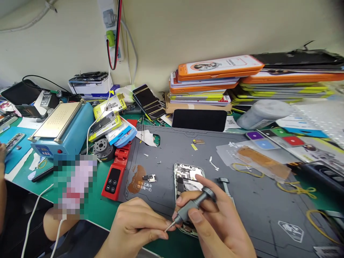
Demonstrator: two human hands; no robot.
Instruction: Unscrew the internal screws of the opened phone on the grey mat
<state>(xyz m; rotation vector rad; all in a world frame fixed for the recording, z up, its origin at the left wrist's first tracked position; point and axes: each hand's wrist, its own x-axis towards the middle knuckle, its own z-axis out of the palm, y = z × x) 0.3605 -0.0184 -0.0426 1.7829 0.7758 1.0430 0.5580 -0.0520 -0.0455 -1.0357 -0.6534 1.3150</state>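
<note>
My right hand (215,218) is wrapped around a grey precision screwdriver (185,211), which tilts down to the left. At its thin shaft, my left hand (139,225) pinches thumb and forefinger about the tip; anything small between them cannot be made out. Beneath and behind both hands lies an opened phone (188,175) with its inner parts bare, partly covered by my right hand. Just beyond the right fingers, a second grey screwdriver (224,183) rests on the mat, its lower part hidden. A small phone part (150,177) lies left of the phone.
The grey work mat (258,218) holds small loose parts and yellow rubber bands (297,189). Left are a red control unit (112,181) and a blue heating machine (64,129). Stacked boxes (220,68) line the wall. Another person's arm (2,157) shows at the far left.
</note>
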